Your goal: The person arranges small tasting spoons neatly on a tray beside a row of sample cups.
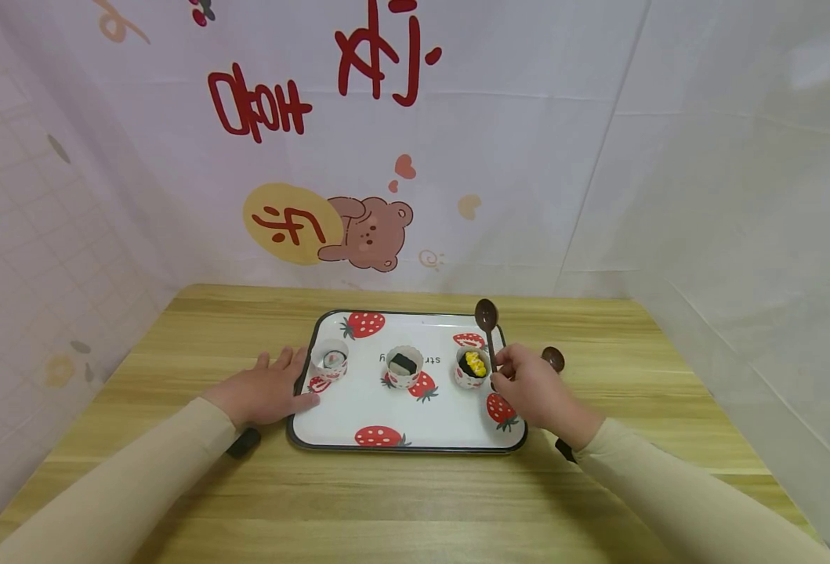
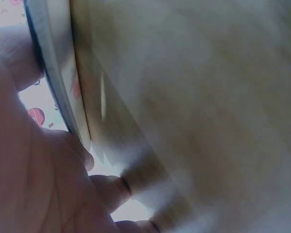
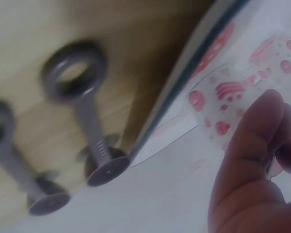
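Observation:
My right hand pinches the handle of a dark brown spoon between thumb and fingertips, bowl end up, over the right side of a white strawberry-print tray. Beside those fingers stands a paper cup holding a dark sushi piece topped with yellow. My left hand rests at the tray's left edge, thumb across the rim and fingers spread outside it. Near it, another cup holds a white sushi roll. A middle cup holds a sushi piece with a dark band.
Right of the tray lies another brown round-ended item. In the right wrist view, two brown ring-ended items lie on the wooden table, outside the tray. A printed white cloth hangs behind the table, with white sheets at both sides.

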Demonstrator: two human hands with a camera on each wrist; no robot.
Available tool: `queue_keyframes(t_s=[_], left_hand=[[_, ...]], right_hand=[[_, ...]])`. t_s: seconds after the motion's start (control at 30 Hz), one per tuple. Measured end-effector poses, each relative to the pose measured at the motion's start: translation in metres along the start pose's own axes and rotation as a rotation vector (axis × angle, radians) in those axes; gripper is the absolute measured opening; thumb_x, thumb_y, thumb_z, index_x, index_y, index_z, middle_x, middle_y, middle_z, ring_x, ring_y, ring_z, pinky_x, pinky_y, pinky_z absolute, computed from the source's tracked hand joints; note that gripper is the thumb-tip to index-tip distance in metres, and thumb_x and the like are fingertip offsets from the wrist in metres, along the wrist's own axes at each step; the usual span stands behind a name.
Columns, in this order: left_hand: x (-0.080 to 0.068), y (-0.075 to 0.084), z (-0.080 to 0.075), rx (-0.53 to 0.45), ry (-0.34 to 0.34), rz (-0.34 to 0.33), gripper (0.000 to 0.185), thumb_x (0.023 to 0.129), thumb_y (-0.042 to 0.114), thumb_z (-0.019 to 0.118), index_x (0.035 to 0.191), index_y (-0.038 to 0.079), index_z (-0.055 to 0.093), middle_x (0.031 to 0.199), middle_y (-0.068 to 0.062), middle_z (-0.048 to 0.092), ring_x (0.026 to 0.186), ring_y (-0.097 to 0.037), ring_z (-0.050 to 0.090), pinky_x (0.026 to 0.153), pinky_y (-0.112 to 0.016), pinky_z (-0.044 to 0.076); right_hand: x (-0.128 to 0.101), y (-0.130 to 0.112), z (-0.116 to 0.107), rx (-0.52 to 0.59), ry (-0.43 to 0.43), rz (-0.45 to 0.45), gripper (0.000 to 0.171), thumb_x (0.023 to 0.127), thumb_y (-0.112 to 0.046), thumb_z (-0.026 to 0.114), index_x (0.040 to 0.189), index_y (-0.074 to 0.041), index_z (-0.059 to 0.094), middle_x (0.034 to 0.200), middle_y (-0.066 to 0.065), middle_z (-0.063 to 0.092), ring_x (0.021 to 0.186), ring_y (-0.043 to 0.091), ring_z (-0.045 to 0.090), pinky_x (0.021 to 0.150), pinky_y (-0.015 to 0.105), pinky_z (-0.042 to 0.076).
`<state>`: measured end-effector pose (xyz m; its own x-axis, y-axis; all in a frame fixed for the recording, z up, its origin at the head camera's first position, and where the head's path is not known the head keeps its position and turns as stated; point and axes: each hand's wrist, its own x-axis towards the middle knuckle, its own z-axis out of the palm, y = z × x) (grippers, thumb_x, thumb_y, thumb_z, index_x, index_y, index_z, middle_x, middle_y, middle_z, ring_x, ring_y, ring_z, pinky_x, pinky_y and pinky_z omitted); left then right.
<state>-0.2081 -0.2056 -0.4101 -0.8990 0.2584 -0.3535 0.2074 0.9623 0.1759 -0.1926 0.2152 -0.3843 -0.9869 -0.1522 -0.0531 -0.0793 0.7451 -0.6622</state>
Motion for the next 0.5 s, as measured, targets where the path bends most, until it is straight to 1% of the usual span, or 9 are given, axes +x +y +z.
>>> queue_keyframes(t_s=[0.3, 0.4, 0.5], left_hand=[[-0.001, 0.001, -0.001, 0.003, 0.001, -0.005, 0.105, 0.099, 0.072, 0.053, 0.167, -0.001, 0.019, 0.17, -0.035, 0.02, 0.149, -0.07, 0.018, 0.112, -0.077, 0.035], [-0.001, 0.002, -0.001, 0.005, 0.002, -0.007, 0.105, 0.099, 0.071, 0.053, 0.167, -0.001, 0.019, 0.169, -0.035, 0.02, 0.149, -0.069, 0.018, 0.112, -0.077, 0.035], [-0.001, 0.002, -0.001, 0.005, 0.0, -0.008, 0.105, 0.099, 0.071, 0.053, 0.167, -0.001, 0.019, 0.169, -0.035, 0.021, 0.149, -0.069, 0.019, 0.112, -0.077, 0.035]], right_hand=[[0.0, -0.011, 0.014, 0.031, -0.015, -0.014, 0.018, 0.099, -0.006, 0.066, 0.115, 0.0, 0.062, 0.093, 0.007, 0.073, 0.073, 0.013, 0.066, 0.064, 0.028, 0.055], [0.001, -0.015, 0.018, 0.04, -0.019, -0.024, 0.016, 0.099, -0.006, 0.065, 0.113, -0.001, 0.06, 0.089, 0.006, 0.071, 0.068, 0.012, 0.066, 0.058, 0.028, 0.052], [0.001, -0.019, 0.023, 0.079, -0.041, -0.026, 0.012, 0.098, -0.004, 0.063, 0.109, -0.003, 0.057, 0.086, 0.005, 0.069, 0.064, 0.013, 0.063, 0.053, 0.028, 0.048]])
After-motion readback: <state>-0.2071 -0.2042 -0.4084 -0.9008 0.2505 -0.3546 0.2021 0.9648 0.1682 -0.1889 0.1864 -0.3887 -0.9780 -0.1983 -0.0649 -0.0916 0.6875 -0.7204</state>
